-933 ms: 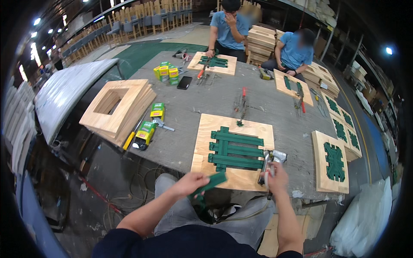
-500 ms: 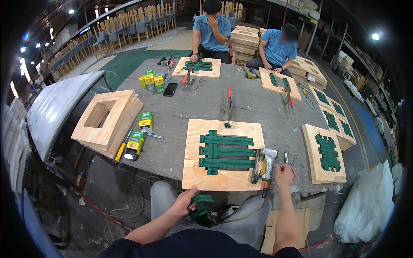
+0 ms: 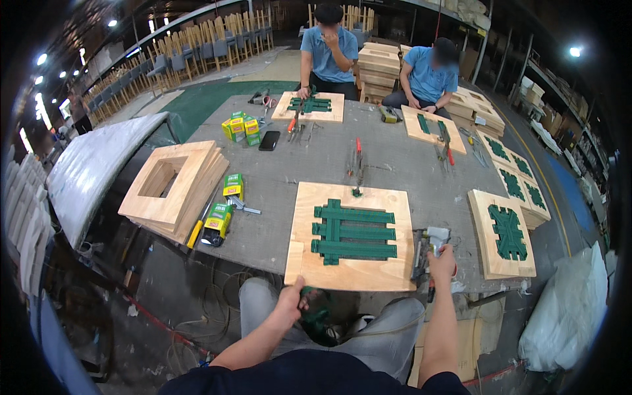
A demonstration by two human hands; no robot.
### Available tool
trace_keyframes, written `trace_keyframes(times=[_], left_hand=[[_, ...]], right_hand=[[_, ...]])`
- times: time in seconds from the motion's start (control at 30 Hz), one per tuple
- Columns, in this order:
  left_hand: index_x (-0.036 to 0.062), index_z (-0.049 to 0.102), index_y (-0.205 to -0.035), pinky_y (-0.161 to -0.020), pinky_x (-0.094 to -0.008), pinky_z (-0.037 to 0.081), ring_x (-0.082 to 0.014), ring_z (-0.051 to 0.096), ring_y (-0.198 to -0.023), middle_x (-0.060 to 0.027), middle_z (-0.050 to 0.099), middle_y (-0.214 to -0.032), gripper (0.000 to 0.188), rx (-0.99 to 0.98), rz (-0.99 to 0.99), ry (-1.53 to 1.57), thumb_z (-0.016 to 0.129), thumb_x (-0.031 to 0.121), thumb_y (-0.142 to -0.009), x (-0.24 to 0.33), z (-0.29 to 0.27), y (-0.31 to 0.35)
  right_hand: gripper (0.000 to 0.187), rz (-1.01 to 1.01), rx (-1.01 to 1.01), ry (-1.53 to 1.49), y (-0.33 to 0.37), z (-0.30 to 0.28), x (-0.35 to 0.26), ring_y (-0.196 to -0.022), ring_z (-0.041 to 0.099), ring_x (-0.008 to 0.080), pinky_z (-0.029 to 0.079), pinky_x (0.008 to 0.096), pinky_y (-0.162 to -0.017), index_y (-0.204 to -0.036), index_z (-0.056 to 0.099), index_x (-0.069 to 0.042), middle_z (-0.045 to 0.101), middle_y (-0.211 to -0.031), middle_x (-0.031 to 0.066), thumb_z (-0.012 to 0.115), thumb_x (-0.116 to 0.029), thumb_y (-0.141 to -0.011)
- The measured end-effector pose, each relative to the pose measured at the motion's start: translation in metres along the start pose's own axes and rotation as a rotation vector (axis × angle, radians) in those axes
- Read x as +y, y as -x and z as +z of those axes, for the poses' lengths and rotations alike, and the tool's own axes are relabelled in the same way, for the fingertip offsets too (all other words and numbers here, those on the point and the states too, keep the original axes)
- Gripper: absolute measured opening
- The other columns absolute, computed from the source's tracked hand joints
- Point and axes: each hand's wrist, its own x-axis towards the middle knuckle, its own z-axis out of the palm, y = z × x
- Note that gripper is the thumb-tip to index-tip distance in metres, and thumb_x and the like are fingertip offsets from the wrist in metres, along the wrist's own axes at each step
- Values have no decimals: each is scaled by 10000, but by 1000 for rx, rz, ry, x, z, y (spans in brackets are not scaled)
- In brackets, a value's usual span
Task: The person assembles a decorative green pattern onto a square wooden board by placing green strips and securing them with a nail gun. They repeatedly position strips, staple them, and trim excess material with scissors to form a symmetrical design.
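Before me lies a square wooden frame panel (image 3: 349, 278). One upright green webbing strap crosses three level green straps (image 3: 362, 232) on it. My left hand (image 3: 288, 305) is closed at the panel's near left corner, its thumb by the edge. A loose length of green webbing (image 3: 318, 315) hangs from its fingers over my lap. My right hand (image 3: 442, 262) is closed around the handle of a silver and black staple gun (image 3: 421, 258), just beyond the panel's right edge. Red-handled scissors (image 3: 455, 270) show partly beside that hand; whether it also holds them, I cannot tell.
Stacked wooden frames (image 3: 172, 191) stand left, near staple boxes (image 3: 217, 220). Strapped panels (image 3: 503, 237) are stacked right. Upright pliers with red grips (image 3: 359, 158) rest beyond my panel. Across the table (image 3: 263, 191), two people in blue shirts work on panels. A phone (image 3: 268, 140) lies at far left.
My right hand has moved onto the staple gun, which has shifted from the panel's right edge to beside it. My left hand has moved up slightly against the panel's corner.
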Motion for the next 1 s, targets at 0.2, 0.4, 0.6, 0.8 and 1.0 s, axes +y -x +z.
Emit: trace_keyframes(times=[0.2,0.4,0.6,0.8,1.0], left_hand=[[53,652,-1048,-430,-328,368,-128,378,-417,-78,676,-755,394,-38,-54,-151,575,439,-1054,30,-23,-10],[59,652,-1226,-458,-264,392,-76,420,-452,5,550,-682,388,-171,-73,-187,699,369,-998,55,-34,42],[51,633,-1338,-590,-292,589,-120,683,-758,-48,713,-1003,350,-168,404,55,679,142,-1004,89,18,96],[25,555,-1419,-754,-336,637,-187,705,-970,-119,697,-1163,409,-423,577,68,595,16,-1013,107,87,114],[55,274,-1608,-809,-299,602,-143,688,-984,-101,711,-1127,692,-370,609,-171,570,-59,-992,125,107,58]], right_hand=[[440,-67,-74,165,-24,-24,37,-931,668,467,511,524,-807,-1111,547,-63,683,-953,243,825,-232,-815],[373,-116,-6,310,-6,-19,27,-1051,635,424,501,497,-875,-1125,579,-43,661,-1079,221,781,-229,-873],[411,-269,-219,-309,72,-11,-54,-1059,643,282,506,406,-924,-1220,648,-48,676,-1162,128,780,-247,-886],[448,-505,-869,-934,192,8,-173,-1118,654,242,496,369,-998,-1304,626,11,696,-1210,129,761,-193,-929],[176,85,-1102,-1205,217,3,-144,-757,618,97,517,281,-704,-1122,636,8,651,-836,25,618,-148,-1043]])
